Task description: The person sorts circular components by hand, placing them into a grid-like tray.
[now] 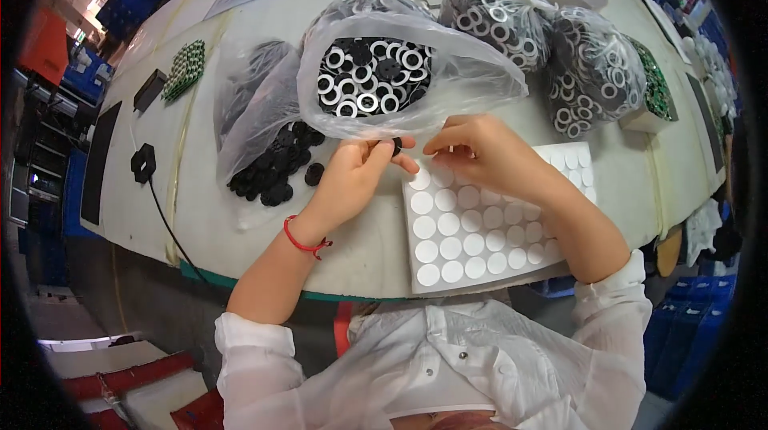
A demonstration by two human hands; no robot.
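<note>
While pinching a disc (pixel 397 146) between thumb and fingers of left hand (pixel 356 178) just below the bag (pixel 472 78), curl right hand (pixel 488 154) at the far left corner of the sheet (pixel 440 261), with fingertips close together; cannot tell around what; might drop the disc by slackening that pinch; might snag the bag by lifting; might drag the sheet askew by brushing it with right forearm (pixel 588 230).

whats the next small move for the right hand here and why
Probably ease the right hand toward the small black piece: the left hand pinches it, and the right is close by, near the sheet of white circles.
</note>
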